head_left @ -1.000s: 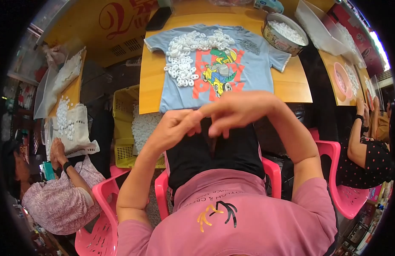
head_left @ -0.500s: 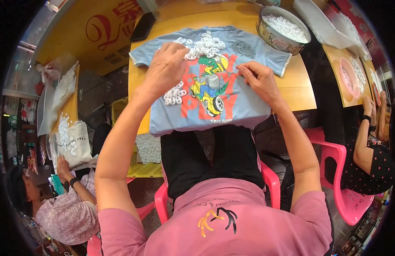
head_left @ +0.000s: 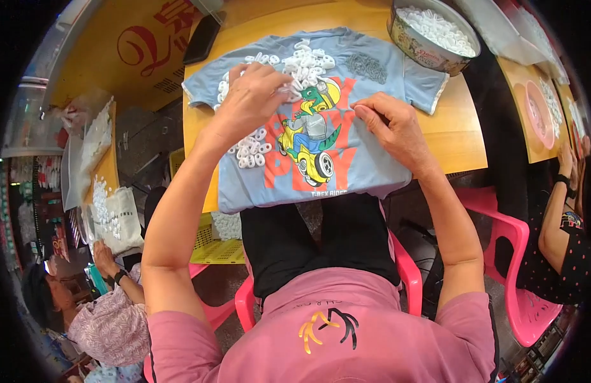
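Observation:
A blue-grey T-shirt (head_left: 372, 153) with a dinosaur-on-scooter print lies spread over the table in front of me. On its upper part sits a heap of small white oval plastic pieces (head_left: 311, 62) with holes. My left hand (head_left: 254, 96) is at the heap's near left edge, fingers bent and fingertips together among the pieces; what they grip is hidden. A smaller group of white pieces (head_left: 251, 152) lies below that wrist. My right hand (head_left: 392, 124) pinches thumb against forefinger over the shirt's right side, on something too small to make out. Beyond it lies a patch of small grey pieces (head_left: 367, 67).
A round tin (head_left: 429, 54) full of white pieces stands at the back right. A black phone (head_left: 201, 39) lies at the back left. People work at side tables, left and right. A pink chair (head_left: 515, 255) stands at right, a yellow crate (head_left: 219, 251) below the table.
My left hand has moved slightly right, its fingertips closer to the white heap. The right hand keeps its pinch in nearly the same place. The whole view has shifted a little.

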`<control>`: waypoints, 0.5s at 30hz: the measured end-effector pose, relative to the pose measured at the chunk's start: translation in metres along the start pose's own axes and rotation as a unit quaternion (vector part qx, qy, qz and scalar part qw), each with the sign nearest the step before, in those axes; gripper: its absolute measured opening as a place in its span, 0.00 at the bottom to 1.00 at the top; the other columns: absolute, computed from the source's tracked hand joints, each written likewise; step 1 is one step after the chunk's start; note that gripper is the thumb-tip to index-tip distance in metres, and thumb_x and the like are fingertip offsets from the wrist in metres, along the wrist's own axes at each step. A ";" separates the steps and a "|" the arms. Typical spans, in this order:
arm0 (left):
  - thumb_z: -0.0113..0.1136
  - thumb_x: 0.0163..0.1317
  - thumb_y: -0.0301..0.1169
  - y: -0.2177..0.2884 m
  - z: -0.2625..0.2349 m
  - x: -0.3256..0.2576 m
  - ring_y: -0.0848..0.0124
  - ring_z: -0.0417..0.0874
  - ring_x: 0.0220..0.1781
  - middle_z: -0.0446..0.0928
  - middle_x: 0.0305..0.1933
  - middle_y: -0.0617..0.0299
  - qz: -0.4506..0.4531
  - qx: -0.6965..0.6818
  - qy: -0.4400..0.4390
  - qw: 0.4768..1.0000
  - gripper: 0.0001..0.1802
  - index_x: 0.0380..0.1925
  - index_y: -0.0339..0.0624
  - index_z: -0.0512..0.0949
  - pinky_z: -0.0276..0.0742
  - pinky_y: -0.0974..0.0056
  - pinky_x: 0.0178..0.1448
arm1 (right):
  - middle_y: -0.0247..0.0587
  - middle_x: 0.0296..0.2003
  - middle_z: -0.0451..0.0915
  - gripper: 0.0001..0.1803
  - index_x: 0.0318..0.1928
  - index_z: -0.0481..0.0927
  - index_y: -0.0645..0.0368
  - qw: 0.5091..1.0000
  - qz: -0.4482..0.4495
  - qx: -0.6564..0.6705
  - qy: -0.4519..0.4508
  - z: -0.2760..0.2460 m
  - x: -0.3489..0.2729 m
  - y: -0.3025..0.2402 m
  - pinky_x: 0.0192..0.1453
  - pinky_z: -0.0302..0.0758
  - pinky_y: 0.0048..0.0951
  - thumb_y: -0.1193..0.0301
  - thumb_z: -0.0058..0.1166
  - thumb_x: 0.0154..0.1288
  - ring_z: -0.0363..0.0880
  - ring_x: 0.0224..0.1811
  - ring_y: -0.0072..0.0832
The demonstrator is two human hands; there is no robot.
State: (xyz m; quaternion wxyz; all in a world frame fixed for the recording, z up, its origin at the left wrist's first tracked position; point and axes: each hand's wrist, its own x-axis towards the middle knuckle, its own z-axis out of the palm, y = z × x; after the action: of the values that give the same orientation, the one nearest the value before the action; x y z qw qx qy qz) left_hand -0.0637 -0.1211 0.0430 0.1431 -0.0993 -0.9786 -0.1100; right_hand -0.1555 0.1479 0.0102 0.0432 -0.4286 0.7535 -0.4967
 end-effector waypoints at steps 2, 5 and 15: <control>0.59 0.55 0.26 0.001 -0.004 -0.002 0.61 0.76 0.49 0.79 0.40 0.59 -0.028 -0.074 -0.006 0.997 0.11 0.39 0.44 0.81 0.59 0.52 0.62 | 0.39 0.28 0.78 0.07 0.39 0.81 0.67 1.000 -0.003 0.002 -0.002 0.000 0.000 0.000 0.31 0.70 0.25 0.74 0.55 0.67 0.73 0.24 0.22; 0.61 0.56 0.27 -0.002 -0.007 -0.008 0.61 0.75 0.52 0.79 0.44 0.62 -0.056 -0.086 0.041 0.994 0.11 0.40 0.45 0.82 0.60 0.52 0.61 | 0.38 0.28 0.78 0.08 0.40 0.81 0.67 1.000 0.004 -0.002 -0.009 0.000 0.000 0.002 0.32 0.70 0.24 0.74 0.54 0.68 0.73 0.25 0.21; 0.62 0.54 0.23 0.029 -0.017 -0.045 0.55 0.67 0.65 0.75 0.57 0.57 -0.032 0.019 0.112 0.993 0.14 0.43 0.46 0.82 0.57 0.51 0.68 | 0.38 0.31 0.80 0.09 0.43 0.82 0.67 0.993 0.089 0.027 -0.068 -0.009 0.006 -0.015 0.34 0.72 0.22 0.73 0.55 0.68 0.75 0.27 0.20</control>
State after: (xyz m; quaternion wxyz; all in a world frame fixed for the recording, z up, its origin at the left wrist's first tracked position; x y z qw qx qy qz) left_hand -0.0104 -0.1045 0.0508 0.2502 -0.0521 -0.9609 -0.1064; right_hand -0.1549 0.1481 0.0289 0.1502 -0.3915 0.7702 -0.4805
